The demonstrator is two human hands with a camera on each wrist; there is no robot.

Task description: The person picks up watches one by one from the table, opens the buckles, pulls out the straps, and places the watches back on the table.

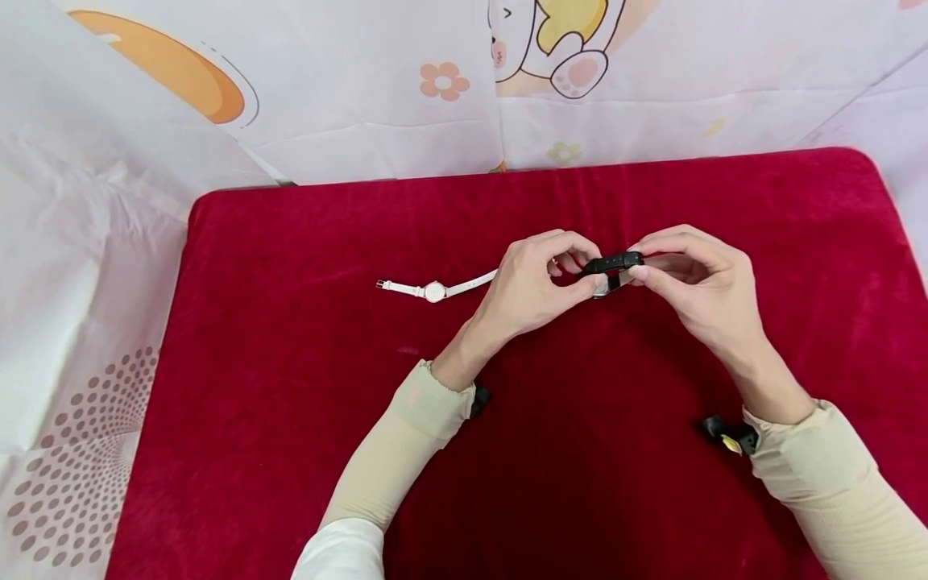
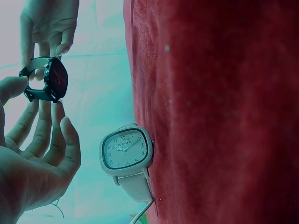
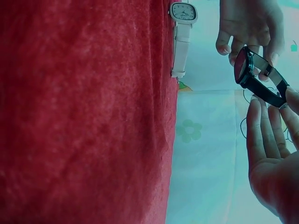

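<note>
— What's nearest the camera?

— Two forearms in beige sleeves (image 1: 406,451), stretched out over a table covered in red velvet cloth (image 1: 290,387). Past them, the left hand (image 1: 532,286) and right hand (image 1: 696,286) meet above the middle of the cloth.

— Holding what?

— A black wristwatch (image 1: 612,264), lifted clear of the cloth between the two hands. The left thumb and fingers (image 2: 63,135) pinch one end of it; the right fingers (image 3: 259,121) are curled onto the other end, on the black strap. In the left wrist view its dark round face (image 2: 57,78) is tilted sideways, with the strap looped behind it.

— Is the strap buckled?

— Hard to say; it looks looped shut, but the fingers hide the clasp.

— And beyond the hands?

— A white wristwatch (image 1: 435,291) lies flat on the cloth just left of the left hand, its strap stretched out both ways. The wrist views show a rounded-square pale dial (image 2: 125,149). Farthest back hangs a pale printed sheet (image 1: 442,80) with flowers and a cartoon animal.
</note>
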